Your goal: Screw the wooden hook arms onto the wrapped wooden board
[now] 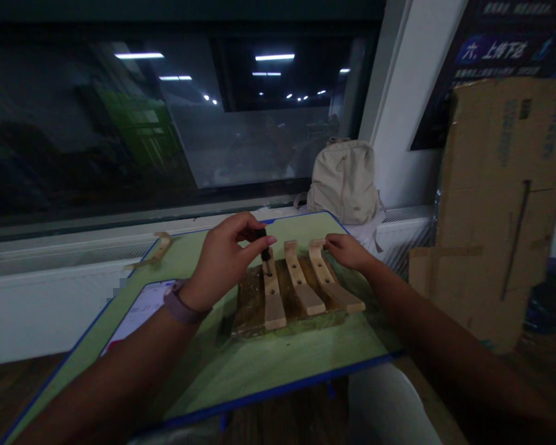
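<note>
Left hand (229,256): fingers closed around a small dark screwdriver (263,244), held near upright with its tip down on the far end of the left wooden slat (272,295). That slat lies directly beneath the fingers; its long axis runs from the person's side away toward the window. The left hand is the nearer hand to it.

Right hand (347,250): fingers curled and resting on the far end of the right wooden slat (332,279), pressing rather than gripping; whether they close around it cannot be told.

A middle slat (301,281) lies between, roughly parallel. All three sit on a brownish base board (252,303) on the green worktop (269,364). A beige backpack (345,180) stands behind; a cardboard box (500,204) stands to the right.
</note>
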The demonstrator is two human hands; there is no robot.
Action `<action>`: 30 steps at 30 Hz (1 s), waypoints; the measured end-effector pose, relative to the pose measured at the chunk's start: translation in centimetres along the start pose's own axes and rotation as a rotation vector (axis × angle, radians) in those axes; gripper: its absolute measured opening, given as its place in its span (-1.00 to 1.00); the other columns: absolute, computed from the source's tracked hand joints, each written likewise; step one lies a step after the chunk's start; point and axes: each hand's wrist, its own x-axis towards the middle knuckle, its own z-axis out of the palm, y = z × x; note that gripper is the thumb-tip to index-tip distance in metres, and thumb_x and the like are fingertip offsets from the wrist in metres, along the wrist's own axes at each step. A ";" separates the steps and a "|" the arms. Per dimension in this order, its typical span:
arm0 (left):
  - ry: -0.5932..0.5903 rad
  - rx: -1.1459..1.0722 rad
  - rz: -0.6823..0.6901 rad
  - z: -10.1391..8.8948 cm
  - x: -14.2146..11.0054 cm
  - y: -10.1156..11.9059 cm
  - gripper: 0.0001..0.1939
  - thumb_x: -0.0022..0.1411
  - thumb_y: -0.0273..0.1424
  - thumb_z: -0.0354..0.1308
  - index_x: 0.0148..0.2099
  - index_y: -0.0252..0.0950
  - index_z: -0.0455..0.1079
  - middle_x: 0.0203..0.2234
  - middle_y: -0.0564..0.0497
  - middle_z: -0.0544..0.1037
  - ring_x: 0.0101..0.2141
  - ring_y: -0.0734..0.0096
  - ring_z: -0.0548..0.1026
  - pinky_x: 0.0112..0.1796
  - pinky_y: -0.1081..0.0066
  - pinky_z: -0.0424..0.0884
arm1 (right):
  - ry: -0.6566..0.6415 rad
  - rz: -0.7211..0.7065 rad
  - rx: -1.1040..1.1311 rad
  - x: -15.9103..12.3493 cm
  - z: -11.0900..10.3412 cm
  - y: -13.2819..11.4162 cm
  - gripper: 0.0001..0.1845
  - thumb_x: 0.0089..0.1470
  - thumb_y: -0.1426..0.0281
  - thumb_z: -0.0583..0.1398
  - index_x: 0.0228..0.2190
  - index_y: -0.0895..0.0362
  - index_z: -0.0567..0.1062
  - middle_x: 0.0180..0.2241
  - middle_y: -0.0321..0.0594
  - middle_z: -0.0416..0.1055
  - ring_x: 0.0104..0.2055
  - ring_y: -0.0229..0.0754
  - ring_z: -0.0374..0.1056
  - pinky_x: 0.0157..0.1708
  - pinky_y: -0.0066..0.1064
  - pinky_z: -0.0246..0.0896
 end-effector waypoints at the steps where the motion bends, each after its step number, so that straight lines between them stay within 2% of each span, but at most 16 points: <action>1: 0.024 0.009 0.001 0.0 0.0 0.0 -0.79 0.10 -0.27 0.32 -0.32 -0.28 0.43 -0.38 0.01 0.59 -0.37 0.38 0.55 -0.29 0.38 0.50 | -0.009 -0.001 -0.004 0.0 0.0 0.0 -0.63 0.16 0.26 0.08 -0.65 0.07 0.29 -0.61 -0.27 0.34 -0.50 -0.22 0.24 -0.47 -0.42 0.02; 4: -0.023 -0.024 -0.013 -0.4 0.1 0.2 -0.86 0.17 -0.32 0.26 -0.26 -0.27 0.47 -0.31 -0.02 0.61 -0.29 0.35 0.57 -0.20 0.35 0.51 | -0.020 -0.001 -0.010 0.0 0.2 0.1 -0.62 0.16 0.27 0.08 -0.66 0.07 0.26 -0.62 -0.28 0.32 -0.51 -0.23 0.23 -0.47 -0.42 0.00; 6: -0.122 -0.093 -0.036 -0.6 0.2 0.4 -0.82 0.22 -0.34 0.21 -0.14 -0.27 0.49 -0.22 -0.05 0.62 -0.21 0.33 0.58 -0.12 0.31 0.51 | -0.021 -0.001 -0.013 0.0 0.2 0.1 -0.62 0.16 0.28 0.08 -0.66 0.07 0.25 -0.63 -0.29 0.30 -0.51 -0.23 0.22 -0.47 -0.42 0.00; 8: -0.166 -0.154 -0.044 -0.7 0.2 0.5 -0.77 0.26 -0.35 0.16 -0.06 -0.29 0.48 -0.16 -0.08 0.61 -0.15 0.31 0.58 -0.07 0.28 0.50 | -0.024 0.000 -0.016 0.0 0.3 0.2 -0.63 0.15 0.29 0.08 -0.66 0.07 0.25 -0.63 -0.29 0.30 -0.51 -0.23 0.21 -0.48 -0.42 -0.01; 11: -0.104 -0.085 0.008 -0.3 0.1 0.3 -0.76 0.23 -0.30 0.20 -0.08 -0.28 0.50 -0.11 -0.11 0.57 -0.15 0.30 0.55 -0.12 0.29 0.52 | -0.033 -0.004 -0.024 0.0 0.3 0.2 -0.65 0.15 0.30 0.08 -0.65 0.08 0.27 -0.61 -0.28 0.32 -0.50 -0.22 0.23 -0.46 -0.41 0.01; 14: -0.020 0.070 0.077 -0.1 0.2 0.1 -0.81 0.18 -0.30 0.25 -0.16 -0.25 0.55 -0.22 -0.07 0.57 -0.24 0.35 0.52 -0.23 0.36 0.50 | -0.047 -0.006 -0.034 0.0 0.2 0.3 -0.65 0.16 0.29 0.06 -0.63 0.08 0.28 -0.60 -0.27 0.32 -0.50 -0.22 0.24 -0.45 -0.41 0.02; 16: -0.006 0.098 0.084 -0.3 0.3 0.0 -0.84 0.22 -0.34 0.21 -0.17 -0.25 0.56 -0.27 -0.04 0.58 -0.24 0.35 0.53 -0.22 0.37 0.49 | -0.055 -0.008 -0.038 0.0 0.2 0.3 -0.65 0.16 0.28 0.05 -0.63 0.08 0.28 -0.59 -0.26 0.32 -0.49 -0.21 0.25 -0.45 -0.41 0.03; 22: -0.148 -0.064 0.026 -0.9 0.3 0.3 -0.74 0.29 -0.34 0.13 -0.02 -0.23 0.53 -0.07 -0.07 0.60 -0.07 0.28 0.54 0.00 0.26 0.44 | -0.069 -0.003 -0.060 0.0 0.3 0.3 -0.65 0.16 0.27 0.06 -0.63 0.08 0.30 -0.58 -0.24 0.36 -0.48 -0.21 0.25 -0.45 -0.40 0.02; 24: -0.121 -0.082 0.047 -0.5 0.2 0.4 -0.75 0.24 -0.33 0.19 -0.05 -0.25 0.55 -0.10 -0.09 0.59 -0.09 0.29 0.54 -0.06 0.29 0.47 | -0.074 0.000 -0.073 0.0 0.3 0.3 -0.64 0.18 0.27 0.05 -0.62 0.08 0.32 -0.57 -0.23 0.37 -0.48 -0.21 0.25 -0.45 -0.41 0.03; 28: 0.014 -0.036 0.080 0.1 0.2 0.4 -0.86 0.14 -0.36 0.30 -0.23 -0.26 0.58 -0.31 -0.03 0.57 -0.27 0.36 0.52 -0.24 0.38 0.48 | -0.095 0.005 -0.102 0.1 0.3 0.3 -0.63 0.20 0.28 0.04 -0.60 0.11 0.37 -0.55 -0.21 0.40 -0.45 -0.21 0.27 -0.42 -0.41 0.05; 30: 0.012 -0.063 0.056 0.0 0.2 0.4 -0.88 0.15 -0.38 0.29 -0.24 -0.26 0.58 -0.31 -0.02 0.59 -0.27 0.37 0.54 -0.23 0.38 0.49 | -0.108 0.013 -0.118 0.0 0.3 0.3 -0.63 0.21 0.28 0.03 -0.58 0.12 0.38 -0.54 -0.20 0.40 -0.45 -0.21 0.27 -0.42 -0.41 0.04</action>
